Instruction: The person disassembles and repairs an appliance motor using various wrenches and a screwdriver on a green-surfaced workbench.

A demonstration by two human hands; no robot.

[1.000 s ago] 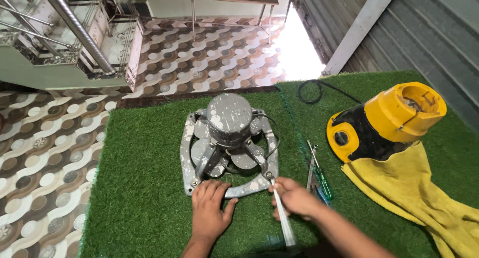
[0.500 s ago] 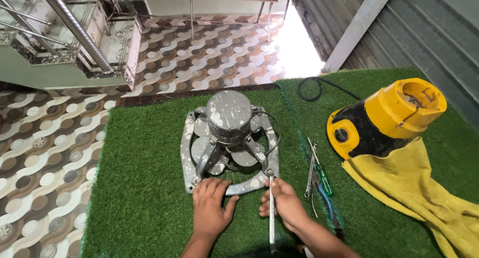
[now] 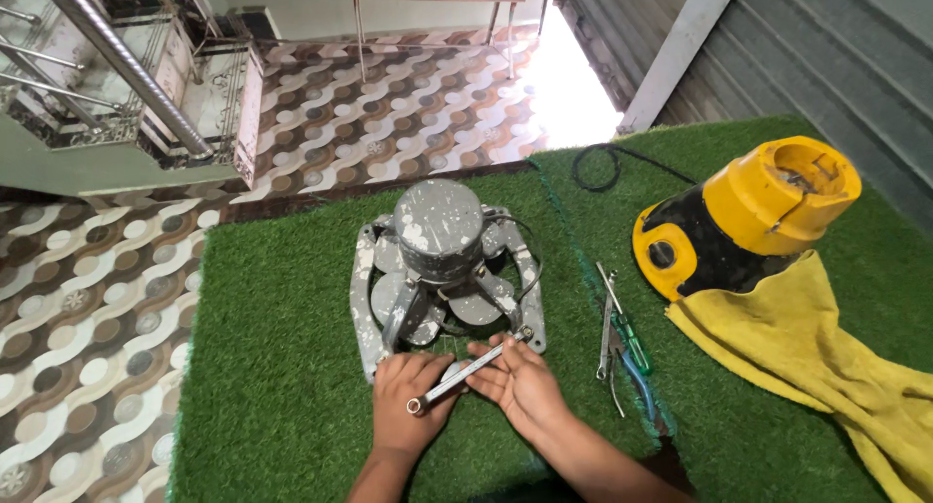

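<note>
A grey, paint-spattered metal exhaust fan with a square frame and round motor housing (image 3: 442, 260) lies flat on green artificial turf (image 3: 272, 367), motor uppermost, near the middle of the scene. Its support arms run from the housing out to the frame corners; white flecks cover the housing top. A long silver steel spanner (image 3: 468, 371) lies slanted across the near edge of the frame, its far right end at the near right corner of the fan. The left hand (image 3: 410, 404) rests on the near frame edge, fingers curled about the spanner's near end. The right hand (image 3: 523, 384) has its fingers pressed along the spanner shaft, gripping it. To the right, on the turf, lie a green-handled screwdriver (image 3: 627, 333) and blue-handled pliers (image 3: 622, 372), just beside each other. Farther right sit a yellow and black plastic appliance body (image 3: 748, 216), tilted, and a yellow cloth (image 3: 826, 367) touching it. A black cable (image 3: 598, 163) loops at the far side. No label can be made out
</note>
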